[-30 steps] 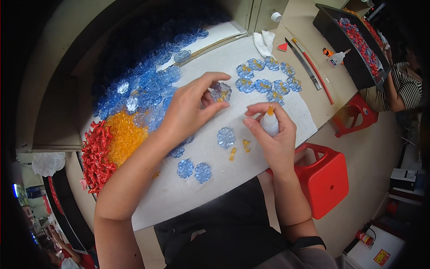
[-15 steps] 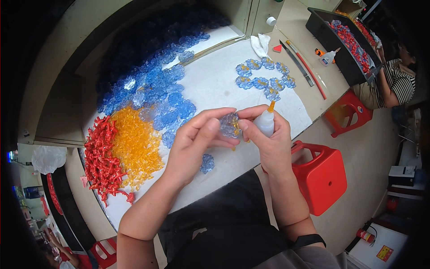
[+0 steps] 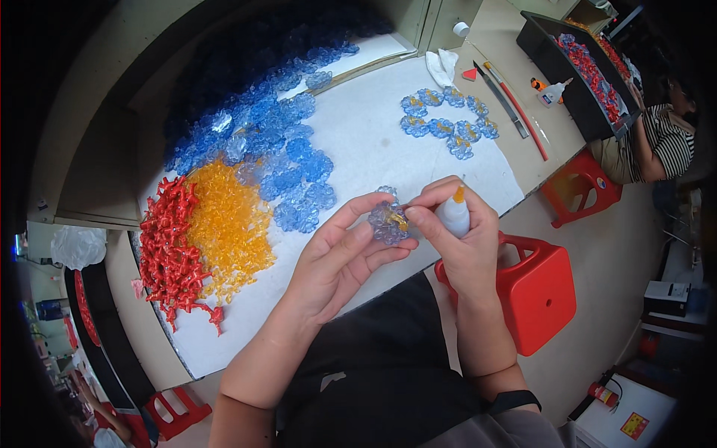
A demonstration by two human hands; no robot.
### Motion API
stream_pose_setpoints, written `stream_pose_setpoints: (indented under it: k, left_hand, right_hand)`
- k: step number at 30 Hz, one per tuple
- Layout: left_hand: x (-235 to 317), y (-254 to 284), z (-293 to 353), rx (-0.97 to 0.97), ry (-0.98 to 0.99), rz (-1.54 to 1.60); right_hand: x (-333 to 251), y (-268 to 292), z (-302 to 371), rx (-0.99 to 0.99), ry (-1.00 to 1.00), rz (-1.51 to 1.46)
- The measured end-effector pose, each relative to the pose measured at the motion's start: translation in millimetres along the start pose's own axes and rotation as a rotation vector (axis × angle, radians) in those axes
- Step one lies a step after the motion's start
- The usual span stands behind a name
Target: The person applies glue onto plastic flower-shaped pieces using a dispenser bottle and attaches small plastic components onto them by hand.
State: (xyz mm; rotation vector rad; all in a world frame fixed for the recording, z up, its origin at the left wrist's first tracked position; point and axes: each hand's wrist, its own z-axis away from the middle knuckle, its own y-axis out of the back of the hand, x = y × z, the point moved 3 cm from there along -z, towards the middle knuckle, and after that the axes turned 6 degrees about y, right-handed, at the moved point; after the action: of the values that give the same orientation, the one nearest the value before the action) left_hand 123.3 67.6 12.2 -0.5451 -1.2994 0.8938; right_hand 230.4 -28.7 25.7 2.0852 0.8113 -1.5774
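Observation:
My left hand (image 3: 328, 269) pinches a clear bluish flower-shaped plastic piece (image 3: 385, 230) between thumb and fingers, above the white work surface. On its face sits a small amber plastic piece (image 3: 399, 219). The right thumb and forefinger touch the edge near this amber part. Tucked in my right hand (image 3: 472, 250) is a small white squeeze bottle (image 3: 454, 217) with an amber nozzle pointing up. A bit of blue plastic (image 3: 388, 191) shows just beyond the left fingertips; whether it is a separate piece I cannot tell.
Heaps of blue flower pieces (image 3: 287, 164), amber pieces (image 3: 228, 224) and red pieces (image 3: 170, 250) lie left. Several blue-and-amber flowers (image 3: 441, 128) form a ring beyond my hands. A knife (image 3: 502, 101), a red rod (image 3: 515, 108) and a black bin (image 3: 538, 52) are right, near a seated person. Red stool (image 3: 538, 291) beside me.
The flower piece has turned, so its amber part now faces up more plainly. Both hands have shifted slightly, the right one rightward. A loose blue piece by my left wrist no longer shows.

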Motion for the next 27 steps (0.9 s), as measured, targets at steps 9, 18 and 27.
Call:
stream_pose_setpoints:
  k: [9,18,27]
  left_hand:
    - [-8.1,-6.0,6.1,0.042,-0.092,-0.179]
    - [-15.2,-7.0,9.0,0.098,-0.257,-0.430]
    - [-17.9,-8.3,10.5,0.196,-0.379,-0.668]
  right_hand:
    - [-22.9,-3.7,13.0,-0.027,0.255,0.342]
    - [-12.9,-4.4,16.2,-0.030,0.158,0.263]
    - [-5.3,-4.5,20.5,-0.016,0.027,0.185]
